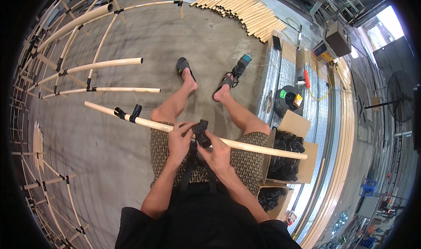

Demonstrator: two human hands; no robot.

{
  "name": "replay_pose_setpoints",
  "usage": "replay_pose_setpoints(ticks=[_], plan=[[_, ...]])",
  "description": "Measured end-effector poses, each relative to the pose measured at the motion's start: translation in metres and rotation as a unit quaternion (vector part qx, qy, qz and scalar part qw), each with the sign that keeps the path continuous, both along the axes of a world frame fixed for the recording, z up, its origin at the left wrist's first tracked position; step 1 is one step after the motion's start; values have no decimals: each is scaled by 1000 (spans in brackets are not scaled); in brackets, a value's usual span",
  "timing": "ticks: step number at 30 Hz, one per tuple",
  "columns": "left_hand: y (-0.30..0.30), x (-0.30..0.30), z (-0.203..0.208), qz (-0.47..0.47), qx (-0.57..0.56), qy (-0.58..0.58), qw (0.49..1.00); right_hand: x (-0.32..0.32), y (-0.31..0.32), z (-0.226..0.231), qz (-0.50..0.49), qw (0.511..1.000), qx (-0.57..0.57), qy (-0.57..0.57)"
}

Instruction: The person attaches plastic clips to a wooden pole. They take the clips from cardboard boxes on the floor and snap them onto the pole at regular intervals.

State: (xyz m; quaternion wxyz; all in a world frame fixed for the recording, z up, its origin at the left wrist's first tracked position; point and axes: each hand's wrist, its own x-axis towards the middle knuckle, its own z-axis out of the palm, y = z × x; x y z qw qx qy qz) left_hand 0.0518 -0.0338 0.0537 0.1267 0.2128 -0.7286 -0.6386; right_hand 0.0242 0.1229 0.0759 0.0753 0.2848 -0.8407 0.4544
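A black joint (201,135) is held between both hands, above the lap and in front of a pale pole (263,149). Its left edge is gripped by the fingers of the left hand (179,139); its right side is pinched by those of the right hand (216,154). The hands are set close together, on either side of the joint. The pole is laid crosswise over the thighs, and toward its left end two further black fittings (127,113) are carried. Beside the right thigh, black parts (287,154) are contained in an open carton (308,161); a second carton (280,210) is placed nearer the body. Beyond these, a black reel (283,105) is seen. A power tool (240,67) is stood beside the right foot. Poles (241,10) are heaped ahead on the floor (210,43); at left, jointed frames (90,65) are shown.
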Motion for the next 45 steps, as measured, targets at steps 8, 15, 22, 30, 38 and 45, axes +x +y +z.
replay_pose_setpoints(ticks=[8, 15, 22, 30, 38, 45], plan=[[0, 1, -11, 40, 42, 63, 996, -1, -13, -11, 16, 1000, -6, -26], [0, 2, -15, 38, -27, 69, 997, -4, -16, -2, -17, 1000, -18, 8], [4, -1, -12, 50, -28, 65, 996, -6, -11, 1, 7, 999, -24, -20], [-1, 2, -19, 48, -76, 50, 995, -10, -15, -3, -14, 999, -36, 18], [4, -1, -13, 63, -89, 16, 994, -6, -22, -9, -75, 987, -107, -97], [0, -6, -8, -3, -135, 32, 990, -13, -13, -13, -87, 969, -160, -170]])
